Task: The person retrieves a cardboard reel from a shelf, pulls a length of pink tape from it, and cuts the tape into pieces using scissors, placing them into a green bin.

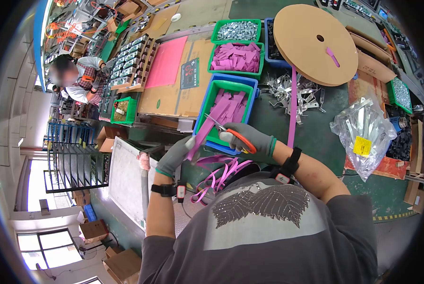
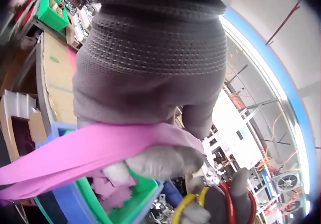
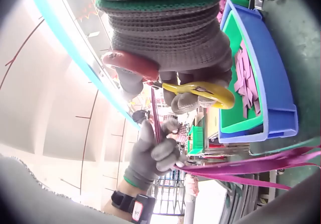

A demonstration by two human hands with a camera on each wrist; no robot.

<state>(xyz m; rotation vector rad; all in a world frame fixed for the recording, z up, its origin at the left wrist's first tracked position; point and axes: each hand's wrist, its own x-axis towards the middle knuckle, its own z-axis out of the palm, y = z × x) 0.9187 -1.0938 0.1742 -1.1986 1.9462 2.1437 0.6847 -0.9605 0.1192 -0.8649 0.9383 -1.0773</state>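
Note:
My gloved left hand grips a length of purple strap, folded in layers, that slants up over a green tub. In my gloved right hand are scissors with red and yellow handles, fingers through the loops. Their blades overlap the strap above the left hand in the head view. In the left wrist view the strap runs between thumb and fingers. Cut purple pieces lie in the green tub, which sits inside a blue bin. Loose strap ends hang near my waist.
A big cardboard reel stands at the back right, a purple strap running down from it. Metal clips and a plastic bag lie on the table. Green bins of purple pieces and metal parts stand behind. Another person works at left.

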